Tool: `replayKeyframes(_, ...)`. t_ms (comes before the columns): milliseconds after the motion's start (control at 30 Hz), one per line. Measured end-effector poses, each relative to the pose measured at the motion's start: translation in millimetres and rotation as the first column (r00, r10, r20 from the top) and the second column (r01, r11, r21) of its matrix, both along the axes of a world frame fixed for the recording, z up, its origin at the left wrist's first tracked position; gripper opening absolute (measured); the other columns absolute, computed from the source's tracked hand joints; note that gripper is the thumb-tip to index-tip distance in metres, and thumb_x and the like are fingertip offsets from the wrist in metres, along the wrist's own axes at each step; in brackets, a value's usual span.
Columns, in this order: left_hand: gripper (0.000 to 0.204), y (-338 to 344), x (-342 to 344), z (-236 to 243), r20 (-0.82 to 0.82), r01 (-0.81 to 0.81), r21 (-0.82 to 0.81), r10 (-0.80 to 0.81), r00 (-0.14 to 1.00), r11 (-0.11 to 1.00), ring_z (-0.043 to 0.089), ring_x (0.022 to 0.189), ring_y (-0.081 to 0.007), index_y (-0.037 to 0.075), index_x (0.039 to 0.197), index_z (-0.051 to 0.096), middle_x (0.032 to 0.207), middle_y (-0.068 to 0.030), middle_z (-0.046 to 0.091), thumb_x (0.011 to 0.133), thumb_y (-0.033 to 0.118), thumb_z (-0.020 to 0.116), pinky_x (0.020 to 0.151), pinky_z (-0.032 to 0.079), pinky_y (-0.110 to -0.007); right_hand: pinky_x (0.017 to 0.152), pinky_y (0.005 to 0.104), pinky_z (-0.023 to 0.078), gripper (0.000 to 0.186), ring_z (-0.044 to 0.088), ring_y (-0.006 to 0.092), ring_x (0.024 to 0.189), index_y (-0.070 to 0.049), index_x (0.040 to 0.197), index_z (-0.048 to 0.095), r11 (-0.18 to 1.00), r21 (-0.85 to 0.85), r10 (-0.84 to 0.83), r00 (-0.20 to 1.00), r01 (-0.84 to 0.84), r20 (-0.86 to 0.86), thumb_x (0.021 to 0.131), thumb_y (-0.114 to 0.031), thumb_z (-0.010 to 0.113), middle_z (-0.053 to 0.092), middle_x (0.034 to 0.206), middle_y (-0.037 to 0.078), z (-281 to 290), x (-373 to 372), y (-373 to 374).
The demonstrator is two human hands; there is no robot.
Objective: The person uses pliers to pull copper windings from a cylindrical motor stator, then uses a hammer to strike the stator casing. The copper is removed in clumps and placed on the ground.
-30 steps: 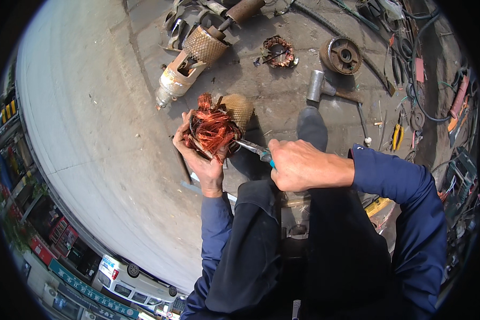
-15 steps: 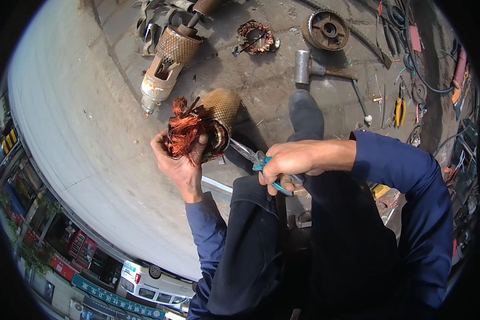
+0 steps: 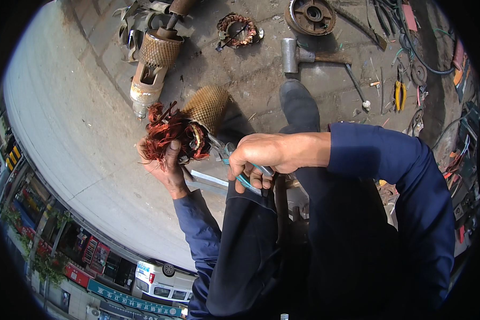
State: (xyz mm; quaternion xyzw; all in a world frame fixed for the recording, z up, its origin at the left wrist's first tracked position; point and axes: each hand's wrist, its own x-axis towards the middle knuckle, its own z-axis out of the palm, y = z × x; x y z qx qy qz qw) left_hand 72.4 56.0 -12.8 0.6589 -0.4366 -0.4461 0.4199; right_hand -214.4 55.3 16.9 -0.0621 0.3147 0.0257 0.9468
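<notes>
Holding messy copper wire [image 3: 160, 138] at ten o'clock from the middle, with the left grip [image 3: 164, 169] clamped on it. Holding teal pliers [image 3: 228, 150] near the middle, with the right grip [image 3: 261, 153] curled around the handles. Pointing them toward a bumpy tan tube [image 3: 209, 108] at eleven o'clock.

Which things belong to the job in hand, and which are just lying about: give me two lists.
Seem part of the job:
- copper wire bundle, in the left hand
- teal-handled pliers, in the right hand
- textured cylinder, beside the bundle

Seem just lying about:
- hammer
- yellow-handled pliers
- spoked metal wheel
</notes>
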Motion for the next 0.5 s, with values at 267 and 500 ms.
replayKeyframes(267,0.066,7,-13,1,0.077,0.011,-0.034,-0.008,0.997,0.999,0.066,0.108,-0.0183,0.004,0.126,0.057,0.119,-0.0074,0.067,0.081,0.021,0.102,0.104,0.053,-0.033,0.076,0.0485,0.056,0.029,0.066,0.0240,0.088,0.006,0.106,0.070,1.000,0.009,-0.007,0.996,0.008,-0.086,0.097,-0.022,0.063,0.075,0.100,0.019,-2,15,13)
replayKeyframes(500,0.058,10,-26,-1,0.137,-0.020,-0.131,0.038,0.990,0.991,0.067,0.110,-0.0200,0.001,0.124,0.060,0.120,-0.0097,0.071,0.086,0.023,0.097,0.107,0.052,-0.037,0.065,0.0460,0.057,0.024,0.063,0.0225,0.076,0.004,0.094,0.065,0.958,0.220,-0.190,0.982,0.184,0.006,0.101,-0.018,0.062,0.065,0.087,0.013,4,15,24)
